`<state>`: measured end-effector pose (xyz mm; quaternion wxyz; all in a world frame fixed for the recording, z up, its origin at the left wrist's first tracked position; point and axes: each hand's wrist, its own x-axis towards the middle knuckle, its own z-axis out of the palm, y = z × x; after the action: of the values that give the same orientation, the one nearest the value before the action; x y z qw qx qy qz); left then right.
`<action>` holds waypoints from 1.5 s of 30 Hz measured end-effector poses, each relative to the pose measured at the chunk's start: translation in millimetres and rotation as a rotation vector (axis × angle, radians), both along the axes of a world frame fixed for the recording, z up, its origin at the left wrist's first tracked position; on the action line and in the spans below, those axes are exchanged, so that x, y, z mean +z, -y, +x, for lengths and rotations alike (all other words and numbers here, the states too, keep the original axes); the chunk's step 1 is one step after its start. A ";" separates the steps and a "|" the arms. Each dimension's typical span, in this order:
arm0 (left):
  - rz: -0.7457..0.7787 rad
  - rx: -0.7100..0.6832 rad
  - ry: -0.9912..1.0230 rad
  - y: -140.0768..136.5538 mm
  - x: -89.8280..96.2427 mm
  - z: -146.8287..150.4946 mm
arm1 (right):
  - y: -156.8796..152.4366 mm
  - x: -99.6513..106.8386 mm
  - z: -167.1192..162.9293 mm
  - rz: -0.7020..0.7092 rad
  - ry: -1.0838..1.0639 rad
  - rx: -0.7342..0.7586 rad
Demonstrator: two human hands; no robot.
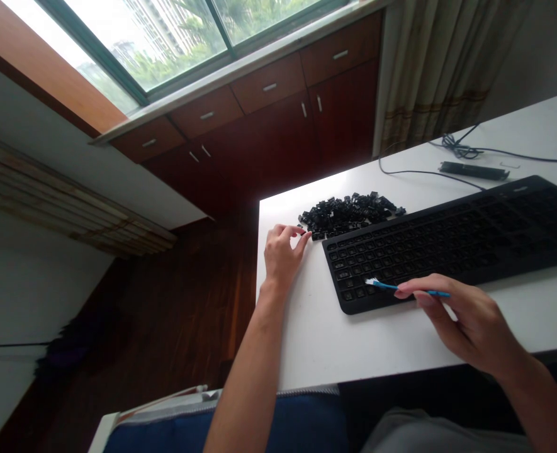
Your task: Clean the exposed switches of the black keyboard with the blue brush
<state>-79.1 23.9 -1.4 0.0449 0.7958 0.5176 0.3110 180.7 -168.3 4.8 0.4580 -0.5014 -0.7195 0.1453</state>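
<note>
My right hand [467,321] pinches the thin handle of a small blue brush [386,285]. Its white bristles lie over the lower left part of a black keyboard [420,251], whose keycaps are off, leaving bare key sockets. I cannot tell whether the bristles touch it. At the left edge of a heap of loose black keycaps [344,212], my left hand [282,248] rests on the white table with thumb and forefinger closed on a small black piece that looks like a keycap. The heap lies just behind the keyboard's left end.
A long black strip [474,170] and a small bent wire piece [510,165] lie behind the keyboard. Coiled black cable [462,148] runs across the back right. The white table [316,340] ends close to my left forearm. Red-brown cabinets [269,141] stand below the window.
</note>
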 end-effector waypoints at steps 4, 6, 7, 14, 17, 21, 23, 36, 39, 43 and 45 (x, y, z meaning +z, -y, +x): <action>0.020 -0.016 0.061 1.7 4.5 2.8 | 0.1 -0.6 -0.3 0.033 -0.008 -0.006; 0.001 -0.030 0.083 2.2 5.1 3.6 | 0.2 -0.5 -0.1 0.045 0.011 -0.047; -0.008 -0.035 0.089 2.2 4.9 3.8 | 0.1 -0.5 0.0 0.041 0.022 -0.060; -0.027 -0.053 0.093 0.9 3.1 2.9 | 0.1 -1.5 -0.1 -0.002 0.008 -0.002; -0.005 -0.055 0.090 1.0 3.6 3.1 | 1.1 -2.1 0.6 0.018 -0.004 -0.033; -0.006 -0.073 0.107 1.5 3.3 4.1 | -0.6 -2.1 1.7 -0.010 0.040 0.011; -0.019 -0.082 0.114 1.8 3.2 4.4 | -1.4 -2.2 1.7 -0.035 0.036 0.048; -0.002 -0.081 0.096 3.9 4.4 4.7 | -2.3 -1.5 1.3 -0.053 0.025 0.065; -0.001 -0.075 0.119 2.3 2.2 3.9 | -1.2 -1.7 1.6 -0.044 -0.029 0.081; -0.003 -0.055 0.141 1.0 0.0 3.3 | 0.1 -1.8 0.9 -0.004 -0.015 0.022; -0.006 -0.051 0.148 1.1 -0.2 3.5 | -0.3 -1.3 0.4 0.010 0.013 0.004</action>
<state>-75.6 22.8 -1.6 0.0932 0.7834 0.4935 0.3661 181.2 -167.9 3.5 0.4554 -0.4988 -0.7241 0.1394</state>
